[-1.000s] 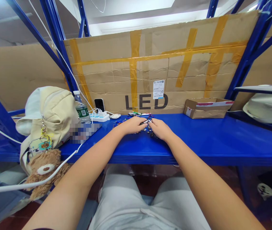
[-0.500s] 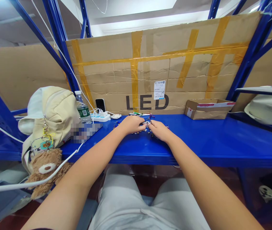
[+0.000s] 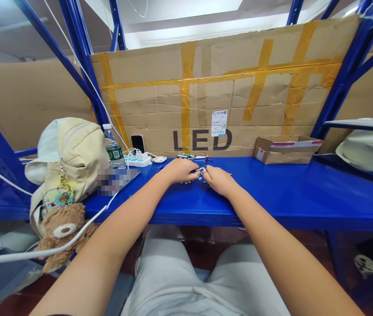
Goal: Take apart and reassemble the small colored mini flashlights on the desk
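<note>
Two hands (image 3: 182, 170) (image 3: 219, 181) are showing mid-frame; one bottle (image 3: 114, 151) and one plush bear (image 3: 63, 230) are showing at left, one box (image 3: 283, 154) right.

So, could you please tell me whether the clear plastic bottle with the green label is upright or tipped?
The clear plastic bottle stands upright, its white cap on top.

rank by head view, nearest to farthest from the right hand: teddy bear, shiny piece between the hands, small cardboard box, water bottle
1. Shiny piece: at the right hand, towards its left
2. Small cardboard box: right, near the back
3. Water bottle: left, beyond the left hand
4. Teddy bear: farthest left
</note>
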A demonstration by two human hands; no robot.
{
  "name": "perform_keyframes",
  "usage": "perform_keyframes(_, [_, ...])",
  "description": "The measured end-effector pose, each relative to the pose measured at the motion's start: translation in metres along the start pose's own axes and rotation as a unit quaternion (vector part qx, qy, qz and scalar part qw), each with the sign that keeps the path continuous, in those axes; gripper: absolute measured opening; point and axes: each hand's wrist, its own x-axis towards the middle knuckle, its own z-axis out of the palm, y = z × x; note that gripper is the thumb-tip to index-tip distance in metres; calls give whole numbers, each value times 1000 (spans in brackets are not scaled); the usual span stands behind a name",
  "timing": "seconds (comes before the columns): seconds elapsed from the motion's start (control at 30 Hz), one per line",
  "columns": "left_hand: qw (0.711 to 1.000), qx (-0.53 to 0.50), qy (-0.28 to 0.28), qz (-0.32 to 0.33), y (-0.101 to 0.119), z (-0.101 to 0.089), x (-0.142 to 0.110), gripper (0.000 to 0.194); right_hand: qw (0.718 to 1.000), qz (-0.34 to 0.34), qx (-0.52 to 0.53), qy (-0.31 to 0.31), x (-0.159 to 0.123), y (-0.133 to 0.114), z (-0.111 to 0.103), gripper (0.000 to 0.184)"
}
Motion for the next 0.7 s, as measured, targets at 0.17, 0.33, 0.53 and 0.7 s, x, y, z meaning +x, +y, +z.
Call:
perform_keyframes(0.17, [1000,-8,-3,6,3,8,1,29,994,-37,103,22,4,6,5,25])
perform_keyframes(0.33, [999,-18,-23,-13,4,12,4,31,986,20,153,60,6,10,1,22])
perform_keyframes(0.53, [997,-37,-18,-71,-4,9,2,38,973,197,47,107,0,21,-19,51])
perform_keyframes(0.7, [994,-53,-44,-87,-10,7,0,39,960,278,-30,-18,-1,32,-20,43])
